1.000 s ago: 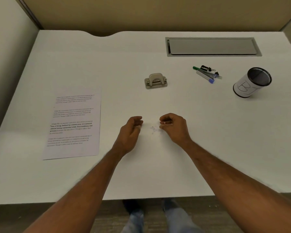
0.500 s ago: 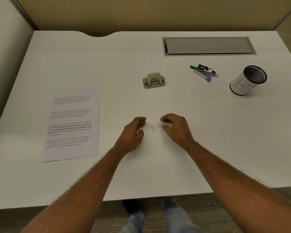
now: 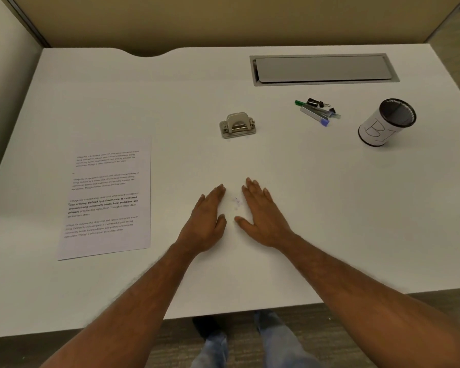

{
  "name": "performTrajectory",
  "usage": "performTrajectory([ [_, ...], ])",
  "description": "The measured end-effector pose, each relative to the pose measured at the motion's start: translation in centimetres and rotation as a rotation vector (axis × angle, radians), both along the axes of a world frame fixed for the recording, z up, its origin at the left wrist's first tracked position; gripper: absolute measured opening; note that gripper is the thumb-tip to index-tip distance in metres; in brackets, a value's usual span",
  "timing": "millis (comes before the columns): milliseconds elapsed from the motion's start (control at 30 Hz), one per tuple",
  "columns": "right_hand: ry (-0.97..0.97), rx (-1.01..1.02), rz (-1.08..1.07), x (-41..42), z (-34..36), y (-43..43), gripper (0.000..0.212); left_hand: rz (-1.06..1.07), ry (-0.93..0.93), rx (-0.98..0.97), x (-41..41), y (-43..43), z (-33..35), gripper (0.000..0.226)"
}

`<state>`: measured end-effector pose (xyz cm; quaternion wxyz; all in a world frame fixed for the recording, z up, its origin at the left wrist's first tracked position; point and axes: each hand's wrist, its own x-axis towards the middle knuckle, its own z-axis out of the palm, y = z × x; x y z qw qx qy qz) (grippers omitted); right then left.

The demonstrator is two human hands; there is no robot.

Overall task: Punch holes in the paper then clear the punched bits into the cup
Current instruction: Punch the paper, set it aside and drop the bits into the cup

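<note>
A small heap of punched paper bits (image 3: 237,202) lies on the white desk between my two hands. My left hand (image 3: 206,217) rests flat just left of the bits, fingers stretched forward, holding nothing. My right hand (image 3: 260,213) lies flat just right of them, thumb pointing inward, also holding nothing. The printed paper sheet (image 3: 106,200) lies flat at the left. A metal hole punch (image 3: 237,125) stands beyond my hands. The white cup (image 3: 387,123) with a dark mesh rim and hand-drawn letters stands at the far right.
Pens and a black binder clip (image 3: 318,110) lie between the punch and the cup. A grey cable-tray lid (image 3: 323,69) is set into the desk at the back. The desk's front edge (image 3: 223,312) runs close below my forearms.
Both hands went from curled, fingertips pinching at the bits, to flat palms down on either side of the heap. The camera view shifted slightly.
</note>
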<state>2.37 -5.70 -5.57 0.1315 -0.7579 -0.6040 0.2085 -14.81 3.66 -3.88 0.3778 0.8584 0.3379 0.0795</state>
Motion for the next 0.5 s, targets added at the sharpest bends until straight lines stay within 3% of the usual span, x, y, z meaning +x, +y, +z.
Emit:
performTrajectory([
  [200, 0.072, 0.025, 0.172, -0.3, 0.3, -1.5, 0.075, -0.027, 0.011, -0.007, -0.5, -0.2, 0.3, 0.064],
  [333, 0.025, 0.105, -0.057, 0.2, 0.2, -2.9, 0.077, -0.03, -0.001, -0.017, -0.5, -0.2, 0.6, 0.065],
  [500, -0.111, -0.077, -0.282, -1.9, -1.2, -2.9, 0.095, -0.025, -0.002, 0.013, -0.9, -0.3, 0.5, 0.063],
])
